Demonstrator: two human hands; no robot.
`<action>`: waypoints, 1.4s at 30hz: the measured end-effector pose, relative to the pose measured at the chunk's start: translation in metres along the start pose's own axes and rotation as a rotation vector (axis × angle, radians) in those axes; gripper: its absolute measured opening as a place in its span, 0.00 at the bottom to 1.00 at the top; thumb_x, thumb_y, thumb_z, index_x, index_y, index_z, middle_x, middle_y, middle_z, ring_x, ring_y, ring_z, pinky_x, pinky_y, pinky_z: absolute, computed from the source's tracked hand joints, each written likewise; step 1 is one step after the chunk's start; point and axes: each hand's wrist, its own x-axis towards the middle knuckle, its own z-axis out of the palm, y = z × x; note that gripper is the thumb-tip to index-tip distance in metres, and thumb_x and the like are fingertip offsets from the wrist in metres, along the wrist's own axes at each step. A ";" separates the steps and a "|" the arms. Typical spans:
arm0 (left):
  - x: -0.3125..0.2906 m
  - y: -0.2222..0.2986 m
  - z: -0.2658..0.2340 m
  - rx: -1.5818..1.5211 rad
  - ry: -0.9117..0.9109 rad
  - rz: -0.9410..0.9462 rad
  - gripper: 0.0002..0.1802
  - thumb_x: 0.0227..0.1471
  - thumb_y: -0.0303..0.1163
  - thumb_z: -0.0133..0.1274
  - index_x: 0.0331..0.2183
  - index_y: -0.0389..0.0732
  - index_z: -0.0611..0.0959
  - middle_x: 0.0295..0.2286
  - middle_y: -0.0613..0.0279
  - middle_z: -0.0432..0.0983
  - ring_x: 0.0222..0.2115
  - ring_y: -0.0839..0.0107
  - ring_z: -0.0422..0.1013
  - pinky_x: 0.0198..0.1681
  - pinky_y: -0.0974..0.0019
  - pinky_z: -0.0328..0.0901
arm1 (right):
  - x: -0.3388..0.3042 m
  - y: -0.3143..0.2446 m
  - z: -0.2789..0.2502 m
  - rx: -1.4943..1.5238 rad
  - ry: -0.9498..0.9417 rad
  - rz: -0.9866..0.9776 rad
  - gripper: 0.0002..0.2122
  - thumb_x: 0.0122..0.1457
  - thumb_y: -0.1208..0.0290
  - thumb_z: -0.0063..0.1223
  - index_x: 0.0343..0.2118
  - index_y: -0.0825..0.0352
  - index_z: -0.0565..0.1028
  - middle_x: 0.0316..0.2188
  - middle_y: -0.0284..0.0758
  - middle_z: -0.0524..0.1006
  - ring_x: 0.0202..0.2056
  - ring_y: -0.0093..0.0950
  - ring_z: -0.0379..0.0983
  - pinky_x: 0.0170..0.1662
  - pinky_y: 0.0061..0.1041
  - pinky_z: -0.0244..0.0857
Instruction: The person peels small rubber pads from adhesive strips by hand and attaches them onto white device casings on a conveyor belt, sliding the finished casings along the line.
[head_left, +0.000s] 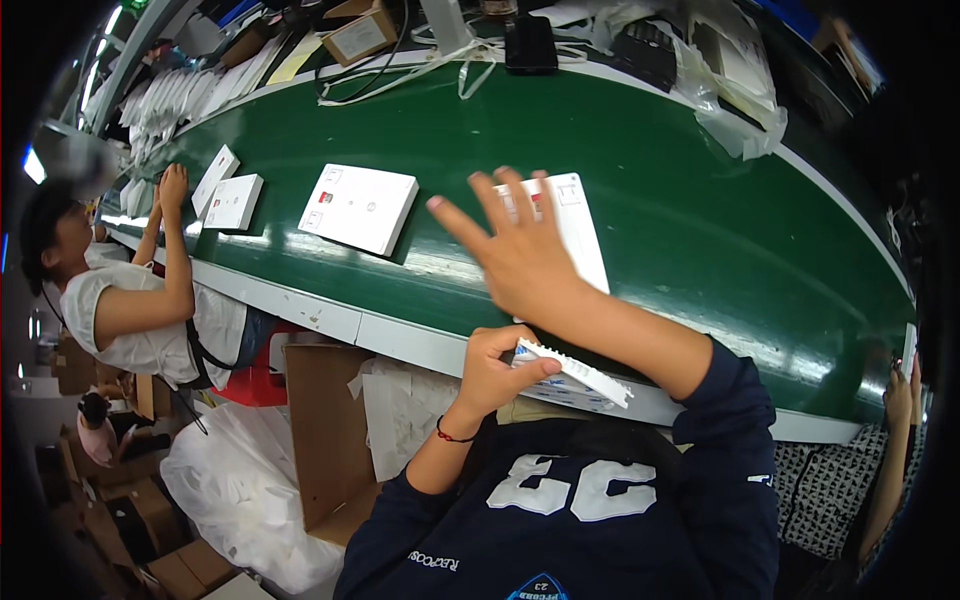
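My left hand (pixel 490 372), a red-and-black cord on its wrist, grips a white sheet-like piece (pixel 575 378) with a ragged, toothed upper edge and blue marks on its face, close to my body at the belt's near edge. Fingers spread, my right hand (pixel 530 255) reaches across over a flat white rectangular panel (pixel 585 235), covering part of it. The panel has a small red mark and printed square outlines. Whether the fingertips touch it, I cannot tell. A similar white panel (pixel 360 208) lies to the left on the green belt.
The green conveyor belt (pixel 300 120) has a pale near rail (pixel 385 338). Farther left, a person (pixel 140 290) works by two white panels (pixel 235 202). At far right is another person's hand (pixel 900 395). Cables, a black device (pixel 530 45) and plastic wrap (pixel 740 125) line the far side; a cardboard box (pixel 325 440) stands below.
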 end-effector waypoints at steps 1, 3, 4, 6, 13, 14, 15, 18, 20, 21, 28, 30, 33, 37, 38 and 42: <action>0.000 -0.002 -0.002 0.003 -0.015 -0.005 0.11 0.33 0.26 0.64 0.17 0.35 0.76 0.12 0.68 0.68 0.13 0.80 0.56 0.17 0.78 0.52 | -0.006 0.014 -0.008 0.044 -0.100 0.070 0.37 0.39 0.71 0.54 0.57 0.50 0.55 0.53 0.45 0.55 0.52 0.44 0.51 0.53 0.47 0.45; 0.002 -0.006 -0.004 -0.064 -0.004 -0.013 0.11 0.32 0.25 0.64 0.17 0.36 0.76 0.12 0.68 0.69 0.13 0.80 0.56 0.18 0.79 0.52 | -0.024 0.049 -0.024 0.070 -0.268 0.176 0.45 0.34 0.68 0.57 0.60 0.49 0.48 0.58 0.52 0.47 0.52 0.50 0.52 0.53 0.48 0.46; 0.005 -0.010 -0.003 -0.097 0.010 -0.012 0.10 0.32 0.25 0.64 0.17 0.36 0.76 0.13 0.68 0.69 0.13 0.81 0.56 0.18 0.79 0.52 | -0.029 0.070 -0.027 0.152 -0.391 0.260 0.46 0.34 0.68 0.59 0.60 0.50 0.48 0.56 0.53 0.49 0.50 0.50 0.53 0.50 0.48 0.47; 0.013 -0.017 0.001 -0.161 0.024 -0.003 0.10 0.33 0.25 0.63 0.17 0.36 0.76 0.13 0.68 0.69 0.13 0.81 0.56 0.18 0.80 0.52 | -0.038 0.111 -0.026 0.296 -0.483 0.306 0.46 0.32 0.69 0.60 0.59 0.51 0.49 0.51 0.52 0.55 0.45 0.47 0.57 0.47 0.44 0.50; 0.004 -0.002 0.004 0.007 0.108 -0.149 0.10 0.37 0.29 0.61 0.17 0.39 0.74 0.13 0.72 0.65 0.15 0.83 0.55 0.19 0.79 0.53 | -0.091 0.155 -0.083 0.499 -0.210 0.030 0.42 0.24 0.72 0.57 0.53 0.68 0.58 0.48 0.43 0.63 0.45 0.42 0.62 0.52 0.35 0.50; 0.007 0.001 0.008 -0.036 0.093 -0.203 0.08 0.36 0.27 0.60 0.19 0.38 0.75 0.15 0.71 0.67 0.16 0.82 0.57 0.21 0.80 0.55 | -0.115 0.165 -0.093 0.471 -0.243 0.065 0.42 0.26 0.71 0.56 0.54 0.67 0.57 0.49 0.43 0.63 0.46 0.42 0.61 0.53 0.36 0.48; 0.012 0.007 0.014 -0.127 0.018 -0.244 0.08 0.38 0.26 0.60 0.19 0.38 0.75 0.15 0.73 0.66 0.16 0.83 0.57 0.22 0.81 0.54 | -0.137 0.164 -0.112 0.420 -0.149 0.171 0.33 0.31 0.70 0.55 0.48 0.69 0.64 0.43 0.43 0.68 0.41 0.39 0.64 0.49 0.33 0.54; 0.014 0.008 0.026 -0.166 -0.043 -0.156 0.10 0.41 0.31 0.60 0.19 0.39 0.76 0.15 0.72 0.67 0.15 0.85 0.56 0.19 0.82 0.53 | -0.202 0.236 -0.108 0.328 -0.263 0.140 0.39 0.31 0.84 0.51 0.55 0.69 0.55 0.51 0.46 0.60 0.50 0.44 0.57 0.55 0.37 0.46; 0.015 0.013 0.036 -0.244 -0.058 -0.122 0.09 0.41 0.32 0.60 0.21 0.39 0.76 0.16 0.71 0.68 0.16 0.85 0.58 0.21 0.82 0.54 | -0.228 0.258 -0.105 -0.102 -0.370 0.296 0.39 0.31 0.85 0.51 0.55 0.69 0.55 0.52 0.46 0.60 0.50 0.44 0.58 0.55 0.38 0.45; 0.015 0.013 0.040 -0.247 -0.054 -0.127 0.09 0.41 0.32 0.60 0.21 0.39 0.76 0.16 0.71 0.68 0.16 0.85 0.58 0.21 0.82 0.54 | -0.236 0.260 -0.108 -0.101 -0.377 0.293 0.39 0.31 0.85 0.51 0.55 0.69 0.55 0.52 0.46 0.60 0.50 0.44 0.58 0.55 0.38 0.45; 0.023 0.002 0.082 -0.265 -0.352 -0.107 0.11 0.41 0.33 0.61 0.22 0.38 0.76 0.17 0.70 0.70 0.17 0.84 0.59 0.23 0.81 0.56 | -0.288 0.295 -0.113 -0.247 -0.601 0.402 0.40 0.37 0.65 0.57 0.58 0.52 0.55 0.56 0.39 0.58 0.55 0.44 0.54 0.56 0.45 0.45; 0.014 0.002 0.088 -0.211 -0.476 -0.084 0.11 0.41 0.33 0.61 0.22 0.38 0.76 0.17 0.70 0.70 0.17 0.83 0.59 0.23 0.80 0.57 | -0.298 0.277 -0.122 -0.245 -0.619 0.424 0.38 0.38 0.65 0.57 0.57 0.52 0.57 0.55 0.40 0.60 0.54 0.42 0.55 0.56 0.44 0.45; -0.003 0.007 0.088 -0.268 -0.460 -0.154 0.11 0.41 0.33 0.61 0.22 0.37 0.76 0.17 0.70 0.70 0.17 0.81 0.60 0.24 0.79 0.57 | -0.297 0.255 -0.148 -0.151 -0.687 0.458 0.38 0.35 0.73 0.55 0.56 0.60 0.57 0.54 0.42 0.60 0.52 0.42 0.57 0.55 0.42 0.46; 0.011 0.002 0.083 -0.305 -0.434 -0.167 0.11 0.41 0.32 0.61 0.22 0.37 0.76 0.17 0.70 0.71 0.17 0.80 0.61 0.25 0.77 0.58 | -0.259 0.241 -0.157 -0.075 -0.683 0.445 0.37 0.35 0.79 0.53 0.55 0.65 0.57 0.53 0.44 0.60 0.51 0.42 0.58 0.54 0.40 0.47; 0.010 0.000 0.084 -0.322 -0.419 -0.165 0.11 0.41 0.32 0.61 0.22 0.37 0.76 0.17 0.70 0.70 0.17 0.80 0.61 0.24 0.77 0.57 | -0.256 0.239 -0.160 -0.081 -0.679 0.402 0.35 0.38 0.75 0.53 0.55 0.62 0.58 0.53 0.43 0.60 0.52 0.42 0.57 0.55 0.41 0.47; 0.008 -0.001 0.083 -0.284 -0.329 -0.151 0.10 0.41 0.31 0.61 0.22 0.37 0.76 0.16 0.70 0.70 0.16 0.80 0.59 0.23 0.77 0.56 | -0.221 0.210 -0.171 0.021 -0.643 0.225 0.28 0.47 0.69 0.50 0.54 0.63 0.60 0.54 0.43 0.60 0.54 0.44 0.56 0.57 0.40 0.46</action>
